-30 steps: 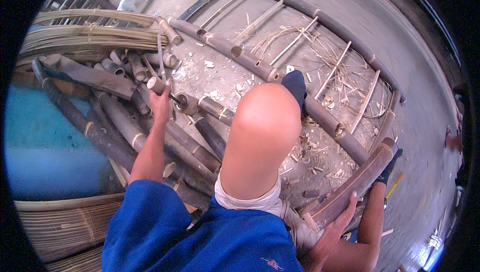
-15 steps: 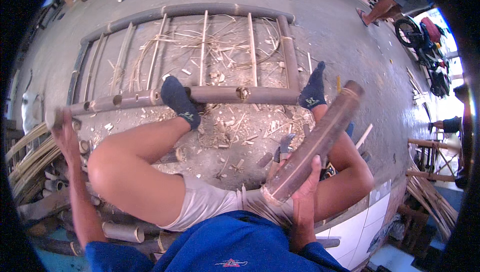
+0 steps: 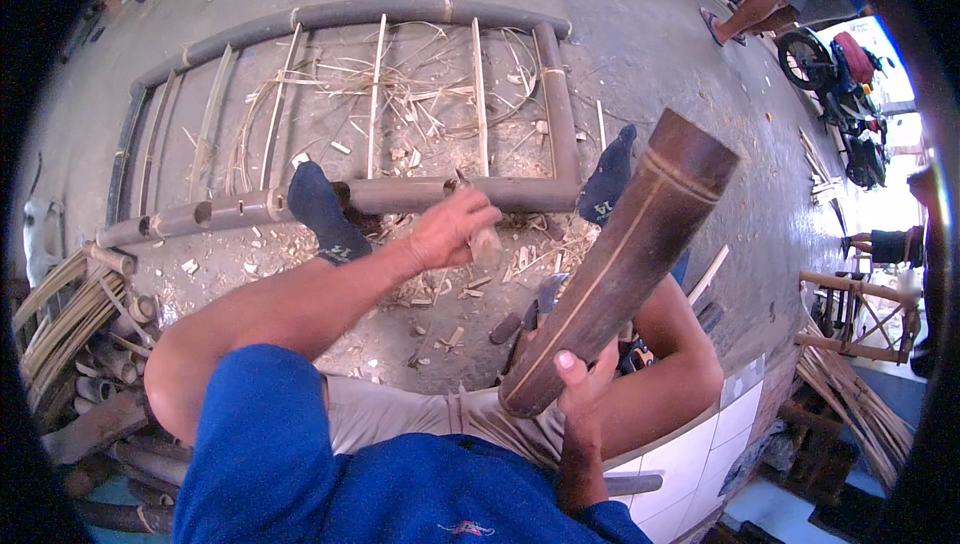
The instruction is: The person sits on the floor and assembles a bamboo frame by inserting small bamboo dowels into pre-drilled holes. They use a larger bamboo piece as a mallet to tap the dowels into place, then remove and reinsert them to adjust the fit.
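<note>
My right hand (image 3: 582, 389) grips the lower end of a thick brown bamboo tube (image 3: 625, 259) that slants up and to the right over my right thigh. My left hand (image 3: 452, 229) reaches forward between my knees, fingers closed on a small pale piece (image 3: 487, 244). It hovers just in front of the near rail (image 3: 400, 194) of a bamboo frame lying on the concrete floor. My feet, in dark socks (image 3: 322, 212), rest against that rail.
Cut bamboo lengths and strips are piled at the left (image 3: 85, 344). Shavings litter the floor. Dark tools (image 3: 540, 304) lie between my legs. At the right are a white tiled ledge (image 3: 690, 454), a bamboo chair frame (image 3: 850, 314), a motorbike (image 3: 840, 74) and another person's legs (image 3: 755, 4).
The view has swung from the bamboo pile to the frame. My left hand came from the pile to the front rail. My right hand has lifted the bamboo tube higher.
</note>
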Available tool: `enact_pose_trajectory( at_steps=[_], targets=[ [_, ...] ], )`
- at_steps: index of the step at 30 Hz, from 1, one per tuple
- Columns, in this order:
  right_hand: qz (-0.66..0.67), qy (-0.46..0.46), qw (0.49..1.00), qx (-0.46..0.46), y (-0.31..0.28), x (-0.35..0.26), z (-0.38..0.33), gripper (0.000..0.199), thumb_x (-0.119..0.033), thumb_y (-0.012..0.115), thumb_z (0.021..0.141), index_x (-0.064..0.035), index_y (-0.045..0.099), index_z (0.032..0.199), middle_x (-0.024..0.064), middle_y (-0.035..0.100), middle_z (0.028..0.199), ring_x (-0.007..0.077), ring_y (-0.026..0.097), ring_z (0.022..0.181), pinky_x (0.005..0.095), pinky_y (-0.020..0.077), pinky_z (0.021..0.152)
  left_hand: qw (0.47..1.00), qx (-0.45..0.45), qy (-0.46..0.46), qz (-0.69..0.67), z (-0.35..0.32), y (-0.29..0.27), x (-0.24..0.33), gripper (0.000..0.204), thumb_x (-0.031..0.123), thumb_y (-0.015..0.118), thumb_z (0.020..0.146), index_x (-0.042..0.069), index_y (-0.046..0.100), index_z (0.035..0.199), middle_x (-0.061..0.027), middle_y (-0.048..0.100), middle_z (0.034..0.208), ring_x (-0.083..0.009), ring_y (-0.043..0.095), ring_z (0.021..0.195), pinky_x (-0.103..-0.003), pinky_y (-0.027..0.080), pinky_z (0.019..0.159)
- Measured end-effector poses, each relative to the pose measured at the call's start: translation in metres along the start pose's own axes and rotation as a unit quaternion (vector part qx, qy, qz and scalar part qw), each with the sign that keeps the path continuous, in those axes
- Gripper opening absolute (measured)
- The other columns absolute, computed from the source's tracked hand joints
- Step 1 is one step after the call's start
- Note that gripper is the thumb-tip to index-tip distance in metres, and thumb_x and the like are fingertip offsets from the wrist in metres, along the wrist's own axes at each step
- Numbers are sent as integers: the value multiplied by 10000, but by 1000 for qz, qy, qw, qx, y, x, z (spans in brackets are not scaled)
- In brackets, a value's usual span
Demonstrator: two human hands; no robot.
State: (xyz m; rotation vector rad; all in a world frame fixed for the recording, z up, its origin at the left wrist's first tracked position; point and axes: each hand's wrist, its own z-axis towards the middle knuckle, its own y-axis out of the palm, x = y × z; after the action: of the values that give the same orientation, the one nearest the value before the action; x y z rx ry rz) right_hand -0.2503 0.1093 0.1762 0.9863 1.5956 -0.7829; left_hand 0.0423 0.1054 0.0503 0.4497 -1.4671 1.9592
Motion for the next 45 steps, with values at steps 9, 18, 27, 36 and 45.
enact_pose_trajectory(
  at_steps=[9, 18, 27, 36, 45],
  targets=[
    [-22, 77, 996, -35, 1, 22, -5, 808, -290, 839, 772, 7, 441, 1410, 111, 660, 1204, 213, 636, 1085, 373, 490, 1006, 998, 34, 12, -58, -10, 59, -22, 611, 96, 795, 594, 69, 579, 1165, -136, 561, 1132, -384, 545, 1099, -458, 486, 929],
    [-87, 77, 993, -35, 5, 25, -8, 911, -339, 852, 756, 16, 402, 1466, 135, 639, 1266, 239, 618, 1150, 386, 463, 1047, 998, -9, 0, -68, -3, 51, -33, 508, 155, 787, 664, 67, 574, 1117, -135, 549, 1080, -373, 542, 1048, -447, 481, 893],
    [-106, 72, 991, -50, 6, 36, -10, 887, -330, 846, 747, 16, 418, 1443, 135, 627, 1272, 240, 605, 1159, 389, 453, 1049, 998, -1, 14, -66, -4, 43, -31, 505, 204, 789, 689, 80, 558, 1120, -135, 538, 1059, -373, 542, 1047, -449, 479, 881],
    [-251, 70, 964, -45, 53, 67, 23, 792, -377, 870, 738, 40, 542, 1327, 224, 726, 1117, 320, 722, 1022, 435, 547, 919, 989, 112, 50, -77, -11, 59, -38, 387, 179, 756, 717, 82, 582, 1049, -130, 541, 1019, -365, 541, 1028, -465, 480, 891],
    [-107, -161, 980, -45, 47, 53, 23, 704, -245, 892, 694, 45, 575, 1251, 136, 715, 1085, 262, 689, 1022, 388, 528, 953, 991, 57, 10, -121, -4, 49, -40, 452, 132, 776, 685, 92, 596, 1097, -111, 570, 1048, -355, 550, 1073, -441, 485, 913]
  ],
)
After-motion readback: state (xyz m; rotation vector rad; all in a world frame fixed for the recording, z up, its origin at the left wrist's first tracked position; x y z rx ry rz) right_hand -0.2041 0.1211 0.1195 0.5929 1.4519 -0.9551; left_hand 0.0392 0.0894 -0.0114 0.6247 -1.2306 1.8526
